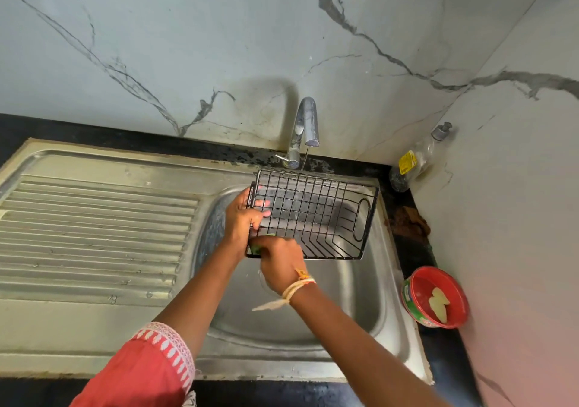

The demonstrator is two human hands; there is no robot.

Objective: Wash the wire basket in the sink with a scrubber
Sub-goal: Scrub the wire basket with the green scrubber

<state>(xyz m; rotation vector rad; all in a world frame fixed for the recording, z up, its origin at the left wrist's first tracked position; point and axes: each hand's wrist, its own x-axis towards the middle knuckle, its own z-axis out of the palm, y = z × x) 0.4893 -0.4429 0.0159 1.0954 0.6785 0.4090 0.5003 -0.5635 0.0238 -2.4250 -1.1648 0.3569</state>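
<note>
A black wire basket (316,215) is held tilted over the steel sink bowl (354,300), under the tap. My left hand (242,220) grips the basket's left end, fingers curled through the wires. My right hand (280,262) holds a green scrubber (255,248) against the basket's lower left corner; most of the scrubber is hidden by my fingers. A thin stream of water falls from the tap (305,127) onto the basket's back rim.
A ribbed steel drainboard (94,234) lies to the left of the bowl. On the black counter at the right stand a red tub with soap pieces (437,297), a brown scouring pad (409,221) and a clear pump bottle (413,162) in the corner. Marble walls close the back and right.
</note>
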